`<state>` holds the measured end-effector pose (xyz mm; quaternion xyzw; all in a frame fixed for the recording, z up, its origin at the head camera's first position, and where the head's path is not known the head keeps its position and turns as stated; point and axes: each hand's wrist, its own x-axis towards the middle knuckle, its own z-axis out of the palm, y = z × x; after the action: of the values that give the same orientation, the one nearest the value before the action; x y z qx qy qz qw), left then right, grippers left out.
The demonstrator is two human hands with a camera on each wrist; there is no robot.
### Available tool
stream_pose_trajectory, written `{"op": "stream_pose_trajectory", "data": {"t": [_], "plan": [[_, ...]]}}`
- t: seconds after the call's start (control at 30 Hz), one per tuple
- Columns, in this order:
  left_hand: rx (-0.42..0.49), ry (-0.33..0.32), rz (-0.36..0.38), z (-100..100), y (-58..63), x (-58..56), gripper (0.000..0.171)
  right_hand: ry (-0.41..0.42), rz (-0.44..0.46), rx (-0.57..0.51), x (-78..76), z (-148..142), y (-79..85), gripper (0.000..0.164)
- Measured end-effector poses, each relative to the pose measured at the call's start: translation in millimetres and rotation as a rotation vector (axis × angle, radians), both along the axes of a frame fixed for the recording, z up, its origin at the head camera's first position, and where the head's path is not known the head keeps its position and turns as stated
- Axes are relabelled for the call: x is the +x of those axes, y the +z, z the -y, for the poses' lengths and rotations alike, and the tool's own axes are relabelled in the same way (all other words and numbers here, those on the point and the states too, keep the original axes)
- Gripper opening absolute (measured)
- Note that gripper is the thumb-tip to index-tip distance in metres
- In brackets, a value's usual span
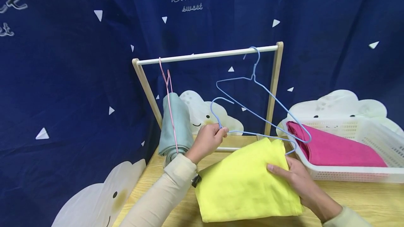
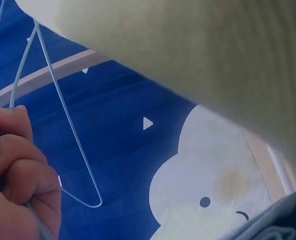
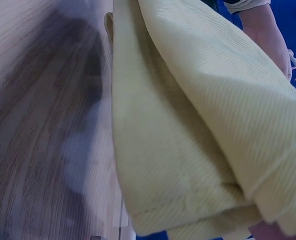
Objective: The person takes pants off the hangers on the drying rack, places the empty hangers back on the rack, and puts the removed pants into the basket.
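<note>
My left hand (image 1: 209, 139) grips a blue wire hanger (image 1: 252, 133) just under its hook; in the left wrist view the fingers are curled round the wire. A folded yellow cloth (image 1: 246, 185) is held by my right hand (image 1: 295, 179), thumb on the near face and the other fingers hidden behind. The hanger's right corner shows beside the cloth's top edge, while its lower part is hidden by the cloth. In the right wrist view the yellow cloth (image 3: 187, 135) fills the middle and most of the right hand is out of sight.
A rack with a white rail (image 1: 205, 56) holds a second blue hanger (image 1: 274, 95) and a pink hanger (image 1: 171, 114) with a grey-green cloth (image 1: 176, 121). At right on the wooden table (image 1: 356, 199) stands a white basket (image 1: 350, 171) with a folded magenta cloth (image 1: 337, 148).
</note>
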<state>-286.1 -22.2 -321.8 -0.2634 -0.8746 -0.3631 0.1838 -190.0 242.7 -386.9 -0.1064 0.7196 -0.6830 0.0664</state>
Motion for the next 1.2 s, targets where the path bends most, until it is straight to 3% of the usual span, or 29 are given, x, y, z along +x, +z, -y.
{"op": "stream_pose_trajectory", "data": {"t": [0.53,0.87,1.03,1.2], "plan": [[-0.004,0.051,0.02,3.0,-5.4,-3.8,0.034,0.038,-0.048,0.023,1.0,-4.0,-3.2,0.013],[-0.019,0.04,0.001,4.1,-10.2,-5.1,0.034,0.071,-0.053,0.007,2.2,-13.0,-5.2,0.013],[-0.007,0.054,0.013,7.0,-10.7,-5.6,0.035,0.073,-0.083,0.013,2.5,-13.0,-2.5,0.013],[0.007,0.056,-0.019,9.4,-11.4,-6.7,0.036,0.051,-0.056,0.007,2.0,-12.8,1.0,0.011]]}}
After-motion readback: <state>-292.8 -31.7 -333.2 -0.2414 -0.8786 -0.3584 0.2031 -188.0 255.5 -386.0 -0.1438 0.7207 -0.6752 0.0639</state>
